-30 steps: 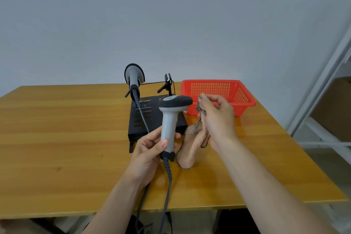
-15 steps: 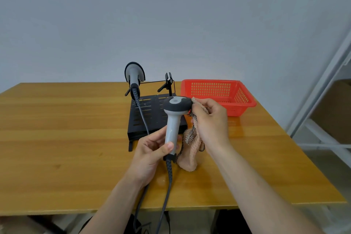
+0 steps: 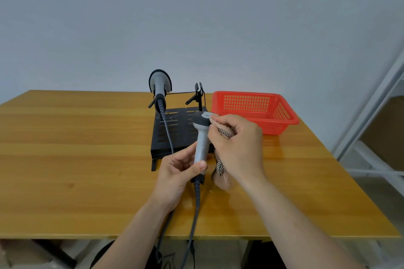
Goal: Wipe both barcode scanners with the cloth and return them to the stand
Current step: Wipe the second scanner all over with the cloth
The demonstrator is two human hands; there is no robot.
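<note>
The right hand (image 3: 238, 144) has closed the gap since a second ago, and now the cloth (image 3: 221, 178) bunched in its curled fingers is pressed against the right side of the grey scanner (image 3: 202, 137), up at its head: contact made! The left hand (image 3: 177, 172) grips that scanner low on its handle, thumb across the front, holding it upright above the wooden table (image 3: 76, 159), just in front of the black stand (image 3: 175, 131). The cloth's loose end, pinkish with a checked trim, hangs below the right palm beside the handle. The scanner's coiled cable (image 3: 197, 194) drops off the table's near edge. Over on the stand, the second scanner (image 3: 160, 85) sits in the left cradle, head up, its own lead trailing toward the person. The right cradle (image 3: 199, 91) rises just behind the held scanner's head. A red basket (image 3: 258, 113) sits just right of the stand.
</note>
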